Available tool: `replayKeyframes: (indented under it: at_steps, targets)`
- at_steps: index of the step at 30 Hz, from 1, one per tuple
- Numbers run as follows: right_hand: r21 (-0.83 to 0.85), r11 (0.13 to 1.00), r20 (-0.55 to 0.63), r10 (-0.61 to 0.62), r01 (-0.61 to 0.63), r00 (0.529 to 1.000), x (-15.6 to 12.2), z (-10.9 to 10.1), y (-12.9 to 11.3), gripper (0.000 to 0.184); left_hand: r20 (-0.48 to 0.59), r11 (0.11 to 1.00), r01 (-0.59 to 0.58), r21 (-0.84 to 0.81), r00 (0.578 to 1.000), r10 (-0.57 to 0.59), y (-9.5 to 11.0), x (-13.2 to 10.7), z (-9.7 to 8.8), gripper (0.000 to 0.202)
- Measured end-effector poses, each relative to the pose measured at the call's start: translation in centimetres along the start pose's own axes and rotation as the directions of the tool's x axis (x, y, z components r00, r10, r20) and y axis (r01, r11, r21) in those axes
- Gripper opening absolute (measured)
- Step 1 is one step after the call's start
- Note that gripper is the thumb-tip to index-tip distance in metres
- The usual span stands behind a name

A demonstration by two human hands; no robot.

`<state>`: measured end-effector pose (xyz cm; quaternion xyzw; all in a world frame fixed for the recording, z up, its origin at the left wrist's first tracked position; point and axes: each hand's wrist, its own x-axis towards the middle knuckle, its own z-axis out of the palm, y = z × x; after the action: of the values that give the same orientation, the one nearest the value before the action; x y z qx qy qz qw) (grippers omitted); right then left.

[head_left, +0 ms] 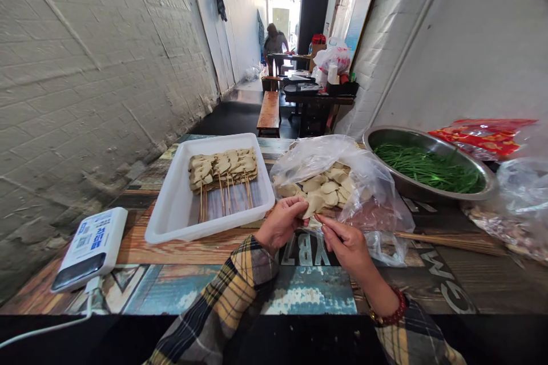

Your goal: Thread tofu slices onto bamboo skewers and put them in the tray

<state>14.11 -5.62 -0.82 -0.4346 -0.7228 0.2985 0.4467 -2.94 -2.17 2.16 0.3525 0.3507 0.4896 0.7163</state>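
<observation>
My left hand (285, 222) pinches a thin, pale beige food slice (315, 204) between thumb and fingers. My right hand (349, 245) is closed on a thin wooden skewer, mostly hidden by the fingers, at the slice's lower edge. Just beyond both hands lies an opened clear plastic bag (368, 168) with many loose slices (331, 185) of the same kind. To the left, a white plastic tray (171, 222) holds stacked skewered slices (222, 165), their sticks pointing towards me. Bare skewers (454, 242) lie in a bundle right of my right hand.
A steel basin (488, 194) of green chives or similar leaves (428, 168) stands at the back right, near a red package (488, 137). A white device (92, 248) with a cable sits at the left. Beyond are a bench (269, 109), tables and a person (275, 43).
</observation>
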Motion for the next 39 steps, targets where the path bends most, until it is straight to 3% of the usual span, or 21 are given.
replayKeyframes:
  at_steps: [8,15,23,33,39]
  targets:
    - [-0.001,1.000,0.010,0.005,-0.005,1.000,0.00,0.05,0.11,0.034,0.003,0.997,0.000,0.072,1.000,0.000,-0.10,-0.09,0.06,0.027]
    - [-0.008,0.998,-0.018,0.055,-0.055,0.998,-0.06,0.11,0.25,0.037,-0.022,0.942,-0.172,0.289,0.982,0.186,0.01,-0.31,0.67,0.028]
    - [0.008,0.995,-0.001,0.099,-0.099,0.995,0.00,0.25,0.44,0.036,-0.032,0.903,-0.212,0.373,0.970,0.240,-0.02,-0.33,0.55,0.028]
    - [0.036,0.987,0.034,0.157,-0.158,0.987,0.13,0.29,-0.10,0.033,-0.048,0.690,-0.281,0.667,0.908,0.416,-0.28,0.03,0.25,0.021]
    - [0.043,0.987,0.029,0.152,-0.153,0.988,0.11,0.39,0.19,0.032,-0.025,0.707,-0.270,0.654,0.926,0.376,-0.19,0.05,0.23,0.026]
